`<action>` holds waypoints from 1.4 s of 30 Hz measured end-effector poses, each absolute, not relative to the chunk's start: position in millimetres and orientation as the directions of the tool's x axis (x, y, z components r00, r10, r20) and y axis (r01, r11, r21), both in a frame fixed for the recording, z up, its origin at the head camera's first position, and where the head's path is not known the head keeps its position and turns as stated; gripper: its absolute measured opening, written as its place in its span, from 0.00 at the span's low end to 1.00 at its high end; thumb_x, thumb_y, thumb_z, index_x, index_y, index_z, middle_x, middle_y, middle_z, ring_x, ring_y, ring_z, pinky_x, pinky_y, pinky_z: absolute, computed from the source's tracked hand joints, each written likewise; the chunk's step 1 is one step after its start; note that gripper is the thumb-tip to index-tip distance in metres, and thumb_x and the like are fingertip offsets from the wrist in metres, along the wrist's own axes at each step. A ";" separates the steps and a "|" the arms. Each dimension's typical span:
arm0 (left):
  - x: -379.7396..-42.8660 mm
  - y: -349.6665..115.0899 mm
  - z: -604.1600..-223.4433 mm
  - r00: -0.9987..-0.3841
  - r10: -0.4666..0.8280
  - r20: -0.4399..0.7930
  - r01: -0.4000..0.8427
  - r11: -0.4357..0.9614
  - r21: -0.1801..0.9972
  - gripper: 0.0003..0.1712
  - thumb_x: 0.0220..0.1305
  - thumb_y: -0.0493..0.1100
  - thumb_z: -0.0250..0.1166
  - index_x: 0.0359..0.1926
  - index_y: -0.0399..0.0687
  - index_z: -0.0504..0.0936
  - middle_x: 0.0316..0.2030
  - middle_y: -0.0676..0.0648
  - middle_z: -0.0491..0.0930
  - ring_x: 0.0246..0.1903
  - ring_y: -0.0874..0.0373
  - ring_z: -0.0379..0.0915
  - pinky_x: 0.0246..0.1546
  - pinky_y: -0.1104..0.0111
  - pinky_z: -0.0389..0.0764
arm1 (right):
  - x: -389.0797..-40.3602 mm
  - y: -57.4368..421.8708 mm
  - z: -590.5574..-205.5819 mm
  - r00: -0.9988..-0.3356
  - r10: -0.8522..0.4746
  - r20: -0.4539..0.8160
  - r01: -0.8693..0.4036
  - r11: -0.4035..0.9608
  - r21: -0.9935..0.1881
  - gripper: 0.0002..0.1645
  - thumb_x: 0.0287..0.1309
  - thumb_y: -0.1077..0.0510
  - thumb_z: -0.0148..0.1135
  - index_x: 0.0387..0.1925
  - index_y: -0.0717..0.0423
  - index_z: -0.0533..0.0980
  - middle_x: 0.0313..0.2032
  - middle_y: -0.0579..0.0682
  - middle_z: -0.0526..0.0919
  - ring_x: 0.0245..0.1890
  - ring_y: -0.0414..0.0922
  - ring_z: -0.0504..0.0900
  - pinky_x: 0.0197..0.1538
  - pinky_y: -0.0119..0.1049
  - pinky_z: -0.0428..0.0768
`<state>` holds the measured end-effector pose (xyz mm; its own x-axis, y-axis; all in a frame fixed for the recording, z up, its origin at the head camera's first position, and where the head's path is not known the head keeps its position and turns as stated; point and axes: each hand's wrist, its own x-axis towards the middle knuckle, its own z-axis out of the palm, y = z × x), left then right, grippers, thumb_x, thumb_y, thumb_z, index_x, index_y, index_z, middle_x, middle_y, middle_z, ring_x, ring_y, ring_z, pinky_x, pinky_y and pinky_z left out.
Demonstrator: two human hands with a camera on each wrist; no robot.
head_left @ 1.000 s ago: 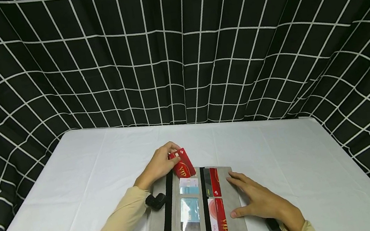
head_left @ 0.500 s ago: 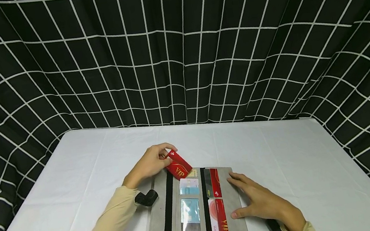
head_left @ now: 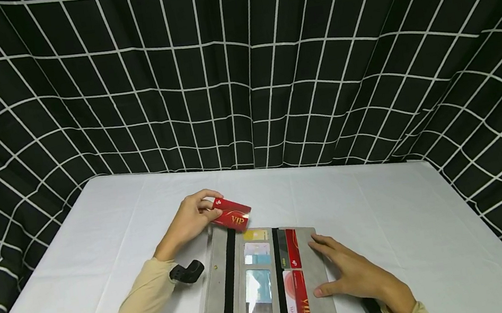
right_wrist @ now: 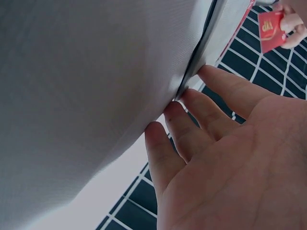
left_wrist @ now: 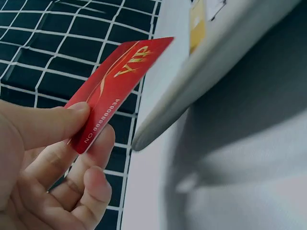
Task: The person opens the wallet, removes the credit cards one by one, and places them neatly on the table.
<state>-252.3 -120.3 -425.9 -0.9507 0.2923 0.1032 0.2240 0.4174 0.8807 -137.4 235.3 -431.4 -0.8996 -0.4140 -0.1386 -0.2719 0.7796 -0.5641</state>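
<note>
A red card (head_left: pixel 235 215) was pinched at one end between the thumb and fingers of the left hand (head_left: pixel 189 217). It was held near the far left corner of an open grey wallet (head_left: pixel 215 296), which was laid on a white tablecloth (head_left: pixel 409 220). The wallet's right side was touched by the right hand (head_left: pixel 355 267), whose fingers were extended, apart from the thumb. A yellow card (head_left: pixel 256 236) and two other red cards (head_left: pixel 293 248) were tucked into the wallet's slots.
</note>
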 end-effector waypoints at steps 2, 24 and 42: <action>-253.2 -123.8 -424.1 -0.959 0.264 0.103 0.212 0.427 0.879 0.20 0.62 0.33 0.66 0.55 0.39 0.78 0.36 0.39 0.88 0.31 0.59 0.77 0.32 0.71 0.71 | -137.2 235.4 -431.4 -0.901 -0.412 -0.137 -0.273 0.782 -0.560 0.63 0.39 0.32 0.76 0.72 0.59 0.63 0.74 0.58 0.59 0.71 0.61 0.63 0.65 0.62 0.69; -270.8 -174.3 -432.7 -0.996 0.020 0.089 0.089 0.445 0.891 0.22 0.63 0.36 0.67 0.59 0.42 0.77 0.38 0.34 0.86 0.27 0.56 0.73 0.22 0.71 0.65 | -137.9 234.9 -432.8 -0.902 -0.410 -0.138 -0.267 0.778 -0.569 0.63 0.39 0.33 0.77 0.71 0.60 0.63 0.73 0.58 0.60 0.71 0.61 0.63 0.65 0.63 0.69; -280.1 -198.5 -447.0 -0.999 -0.019 0.028 0.015 0.505 0.863 0.25 0.65 0.35 0.65 0.62 0.35 0.74 0.32 0.41 0.86 0.27 0.66 0.70 0.26 0.73 0.68 | -138.6 234.8 -433.2 -0.899 -0.417 -0.131 -0.279 0.779 -0.562 0.63 0.39 0.32 0.77 0.71 0.59 0.63 0.73 0.57 0.60 0.71 0.61 0.64 0.64 0.63 0.69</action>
